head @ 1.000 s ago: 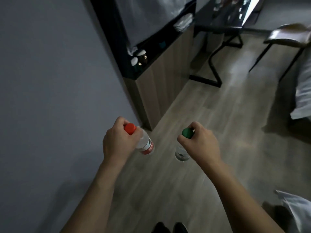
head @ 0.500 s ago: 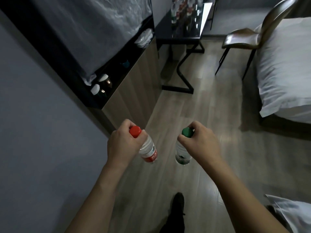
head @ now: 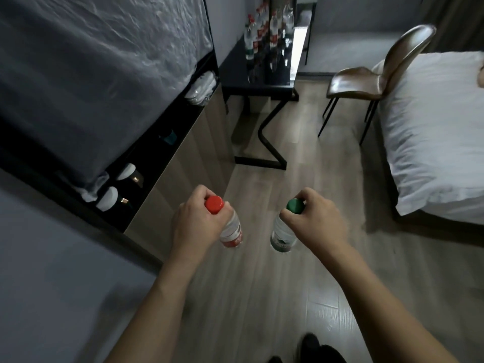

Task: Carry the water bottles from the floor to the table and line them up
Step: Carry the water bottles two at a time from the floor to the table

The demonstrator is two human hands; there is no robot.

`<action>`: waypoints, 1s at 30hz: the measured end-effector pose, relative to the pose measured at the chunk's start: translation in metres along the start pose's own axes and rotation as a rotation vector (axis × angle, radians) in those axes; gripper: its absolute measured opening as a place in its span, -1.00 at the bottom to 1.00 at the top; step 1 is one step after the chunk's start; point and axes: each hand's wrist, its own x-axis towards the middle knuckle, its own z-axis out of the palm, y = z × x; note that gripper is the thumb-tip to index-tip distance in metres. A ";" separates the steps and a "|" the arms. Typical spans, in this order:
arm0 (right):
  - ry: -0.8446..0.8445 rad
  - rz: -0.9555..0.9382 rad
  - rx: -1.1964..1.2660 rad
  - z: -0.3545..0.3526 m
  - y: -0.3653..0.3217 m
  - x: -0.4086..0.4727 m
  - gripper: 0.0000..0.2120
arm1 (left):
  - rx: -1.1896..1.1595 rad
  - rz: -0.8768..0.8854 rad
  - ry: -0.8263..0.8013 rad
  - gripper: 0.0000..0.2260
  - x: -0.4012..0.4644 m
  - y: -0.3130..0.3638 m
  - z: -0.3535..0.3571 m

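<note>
Since a moment ago the black table (head: 233,74) has drawn nearer, well beyond your fingers. You're mid-carry; next, stand both beside the row already there. Your left hand (head: 195,226) grips the clear plastic red-capped bottle (head: 231,227) by its neck, your right hand (head: 315,224) the green-capped bottle (head: 281,235).
</note>
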 end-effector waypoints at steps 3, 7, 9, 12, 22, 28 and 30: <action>0.009 0.013 0.021 0.004 0.010 0.046 -0.77 | 0.015 0.016 0.023 -0.76 0.039 0.007 0.022; 0.007 0.044 0.041 0.006 0.030 0.113 -0.76 | 0.033 0.005 0.028 -0.77 0.095 0.020 0.060; 0.002 0.043 0.034 0.005 0.039 0.149 -0.76 | 0.045 0.006 0.018 -0.77 0.124 0.029 0.082; -0.015 0.045 0.003 -0.002 0.050 0.204 -0.75 | 0.081 0.000 -0.007 -0.77 0.169 0.049 0.112; 0.020 0.017 0.024 -0.031 0.079 0.374 -0.78 | -0.002 0.018 0.037 -0.78 0.306 0.121 0.194; 0.030 0.055 0.031 -0.038 0.097 0.461 -0.76 | -0.011 0.037 0.024 -0.78 0.378 0.151 0.237; 0.031 0.069 0.031 -0.036 0.104 0.491 -0.76 | -0.006 0.034 0.001 -0.78 0.403 0.157 0.254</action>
